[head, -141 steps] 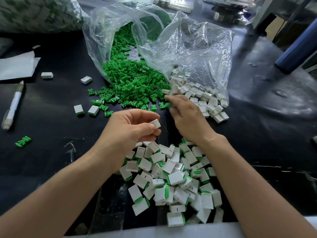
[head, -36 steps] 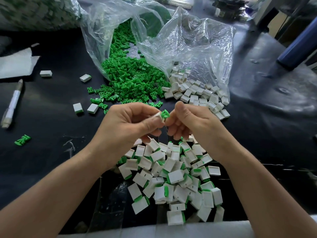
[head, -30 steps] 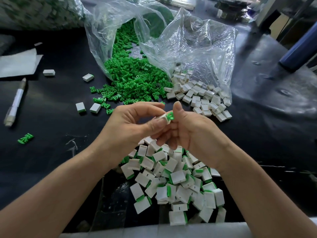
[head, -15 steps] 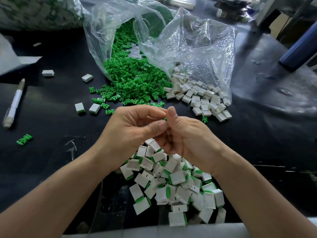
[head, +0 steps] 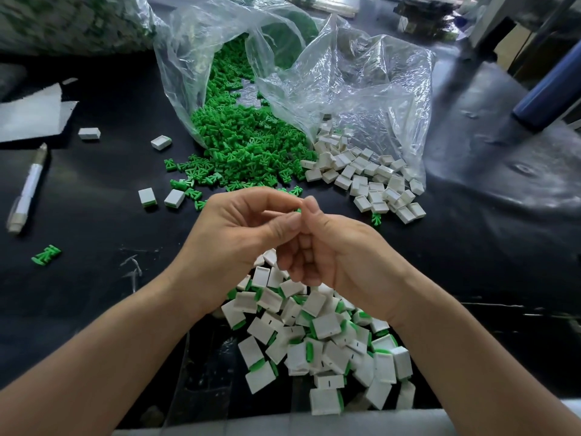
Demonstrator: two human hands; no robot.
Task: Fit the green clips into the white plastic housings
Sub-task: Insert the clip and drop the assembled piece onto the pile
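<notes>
My left hand (head: 239, 234) and my right hand (head: 339, 247) meet fingertip to fingertip above the black table. My left thumb and forefinger pinch a white housing that the fingers hide almost fully. My right thumb presses a green clip (head: 298, 210) against it; only a green sliver shows. Loose green clips (head: 242, 146) spill from a clear plastic bag (head: 195, 58) behind my hands. Empty white housings (head: 364, 177) spill from a second clear bag (head: 371, 89) at the right. Below my hands lies a heap of housings with clips fitted (head: 317, 335).
A white pen (head: 28, 190) and a sheet of paper (head: 31, 118) lie at the left. Stray housings (head: 161, 142) and a stray clip (head: 46, 254) dot the black table (head: 94, 231). A blue tube (head: 547, 92) slants at the far right.
The clip and housing, plainly visible between my fingertips a second ago, have sunk out of sight as my thumbs closed together. My hands dropped slightly toward the heap.
</notes>
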